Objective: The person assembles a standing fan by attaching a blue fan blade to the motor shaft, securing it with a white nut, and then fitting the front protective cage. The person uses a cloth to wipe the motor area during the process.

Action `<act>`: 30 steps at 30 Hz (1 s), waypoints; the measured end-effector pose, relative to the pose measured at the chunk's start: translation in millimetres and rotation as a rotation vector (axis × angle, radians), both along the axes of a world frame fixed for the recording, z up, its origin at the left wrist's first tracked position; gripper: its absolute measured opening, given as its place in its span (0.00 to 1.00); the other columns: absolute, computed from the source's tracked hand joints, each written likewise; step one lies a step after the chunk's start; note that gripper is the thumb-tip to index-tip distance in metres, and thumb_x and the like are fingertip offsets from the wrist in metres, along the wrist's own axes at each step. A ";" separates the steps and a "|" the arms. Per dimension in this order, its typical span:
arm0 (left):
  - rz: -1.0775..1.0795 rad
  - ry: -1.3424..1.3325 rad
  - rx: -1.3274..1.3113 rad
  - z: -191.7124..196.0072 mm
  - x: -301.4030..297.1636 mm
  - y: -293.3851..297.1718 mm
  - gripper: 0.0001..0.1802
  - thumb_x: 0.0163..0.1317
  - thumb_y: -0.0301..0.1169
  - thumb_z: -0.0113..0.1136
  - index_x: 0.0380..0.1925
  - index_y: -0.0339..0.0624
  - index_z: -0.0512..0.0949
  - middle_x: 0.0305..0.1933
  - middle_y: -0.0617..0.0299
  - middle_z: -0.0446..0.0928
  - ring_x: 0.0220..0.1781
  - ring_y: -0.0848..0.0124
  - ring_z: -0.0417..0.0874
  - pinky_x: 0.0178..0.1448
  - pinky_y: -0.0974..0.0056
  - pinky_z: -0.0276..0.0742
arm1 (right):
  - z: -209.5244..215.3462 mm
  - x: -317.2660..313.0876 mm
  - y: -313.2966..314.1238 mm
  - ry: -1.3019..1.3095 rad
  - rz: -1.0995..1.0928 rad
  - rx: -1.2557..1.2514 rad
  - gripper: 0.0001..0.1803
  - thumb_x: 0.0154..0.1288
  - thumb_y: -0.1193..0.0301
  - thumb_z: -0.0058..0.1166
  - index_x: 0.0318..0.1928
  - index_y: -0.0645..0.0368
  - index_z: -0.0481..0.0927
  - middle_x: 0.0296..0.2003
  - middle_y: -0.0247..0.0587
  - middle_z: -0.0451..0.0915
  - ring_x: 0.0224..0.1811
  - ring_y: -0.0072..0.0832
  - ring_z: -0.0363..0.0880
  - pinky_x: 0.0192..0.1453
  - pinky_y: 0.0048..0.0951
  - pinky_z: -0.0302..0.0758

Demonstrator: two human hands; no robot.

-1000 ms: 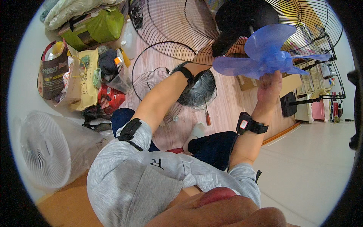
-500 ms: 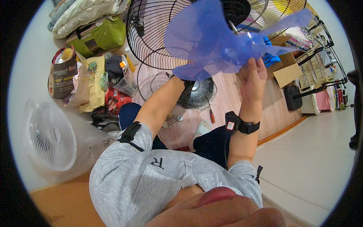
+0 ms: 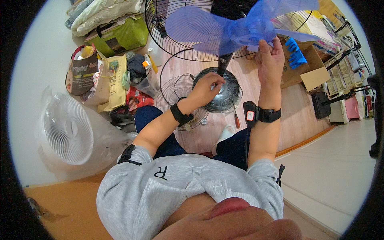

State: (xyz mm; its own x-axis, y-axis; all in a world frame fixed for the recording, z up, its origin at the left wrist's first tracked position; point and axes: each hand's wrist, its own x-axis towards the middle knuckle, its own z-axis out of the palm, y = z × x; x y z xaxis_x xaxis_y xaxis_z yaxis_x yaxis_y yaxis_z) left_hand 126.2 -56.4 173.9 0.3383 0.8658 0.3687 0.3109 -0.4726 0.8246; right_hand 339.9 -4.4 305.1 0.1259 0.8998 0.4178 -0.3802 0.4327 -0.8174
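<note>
My right hand point(image 3: 270, 60) grips a translucent blue fan blade point(image 3: 224, 30) by its hub, holding it in front of the black wire rear guard point(image 3: 176, 48) of a standing fan. The blade's hub is close to the black motor point(image 3: 232, 8) at the top edge. My left hand point(image 3: 206, 89) is lower, its fingers closed around the fan's thin black pole point(image 3: 222, 64) just above the round black base point(image 3: 224, 96). Both wrists wear black bands. I sit on the wooden floor with my legs toward the fan.
A loose wire grille point(image 3: 178, 94) lies on the floor beside the base, and a screwdriver point(image 3: 236, 118) lies right of it. A white fan in a plastic bag point(image 3: 68, 128) stands at left. Bags point(image 3: 108, 80) crowd the back left; a cardboard box point(image 3: 310, 70) sits at right.
My right hand has carried the blue blade up and left, from beside the guard to in front of its centre. My left hand stays by the pole and base.
</note>
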 end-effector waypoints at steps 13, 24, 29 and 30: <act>0.466 -0.412 0.837 79.1 -32.0 -24.7 0.17 0.57 0.17 0.62 0.45 0.41 0.71 0.54 0.49 0.72 0.54 0.56 0.77 0.61 0.55 0.74 | -11.4 11.5 -3.2 0.015 0.043 -0.131 0.17 0.77 0.67 0.56 0.62 0.54 0.78 0.42 0.28 0.83 0.32 0.12 0.77 0.30 0.13 0.65; 0.077 -0.186 0.672 117.7 -12.1 -2.4 0.18 0.56 0.19 0.59 0.48 0.39 0.82 0.55 0.53 0.84 0.58 0.50 0.84 0.64 0.51 0.78 | -9.4 21.6 -3.5 0.014 0.135 -0.067 0.21 0.74 0.70 0.62 0.64 0.55 0.75 0.47 0.34 0.83 0.44 0.22 0.84 0.46 0.24 0.81; 0.147 -0.376 0.570 131.2 -9.0 -2.7 0.18 0.58 0.16 0.55 0.46 0.40 0.84 0.49 0.54 0.86 0.53 0.54 0.86 0.58 0.56 0.81 | -19.1 41.4 -14.7 0.085 0.098 -0.077 0.21 0.74 0.69 0.62 0.64 0.57 0.75 0.48 0.35 0.83 0.50 0.26 0.84 0.54 0.30 0.83; 0.148 -0.395 0.536 136.2 -7.8 0.8 0.18 0.58 0.16 0.54 0.47 0.39 0.84 0.48 0.53 0.86 0.53 0.56 0.86 0.58 0.57 0.81 | -22.2 46.8 -18.1 0.098 0.051 -0.095 0.21 0.75 0.69 0.62 0.64 0.57 0.75 0.48 0.35 0.83 0.50 0.25 0.84 0.53 0.29 0.83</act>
